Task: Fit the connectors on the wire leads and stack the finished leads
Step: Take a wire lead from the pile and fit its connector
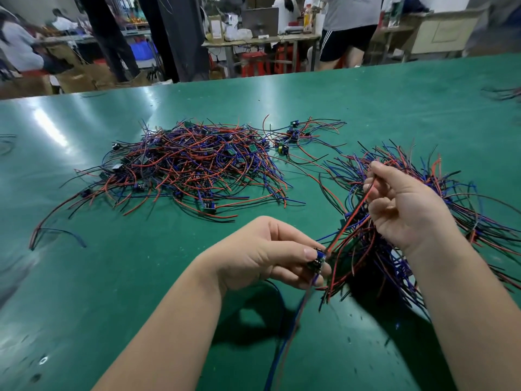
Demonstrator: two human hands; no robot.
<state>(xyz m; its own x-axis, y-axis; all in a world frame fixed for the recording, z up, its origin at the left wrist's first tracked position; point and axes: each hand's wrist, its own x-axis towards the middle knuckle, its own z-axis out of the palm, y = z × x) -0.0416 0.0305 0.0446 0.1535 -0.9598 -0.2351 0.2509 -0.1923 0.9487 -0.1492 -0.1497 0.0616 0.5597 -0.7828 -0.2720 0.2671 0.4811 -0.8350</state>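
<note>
In the head view, the left hand (pixel 262 255) is hovering over the green table (pixel 127 292), its wrist bent inward. Its thumb and curled fingers are pinching a small connector (pixel 318 261). The right hand (pixel 406 204) is raised higher, and its curled fingers are gripping a red lead (pixel 348 222), which is running tight down to the connector. A blue lead (pixel 282 347) is hanging from the left hand towards the bottom edge and is cut off there.

A large heap (pixel 191 167) of red, blue and black leads is lying well apart, further back. A second heap (pixel 363 258) is lying just under the right hand, partly covered by it. How the lead is joining the connector is hidden by the fingers. People (pixel 349 26) behind the table are blurred.
</note>
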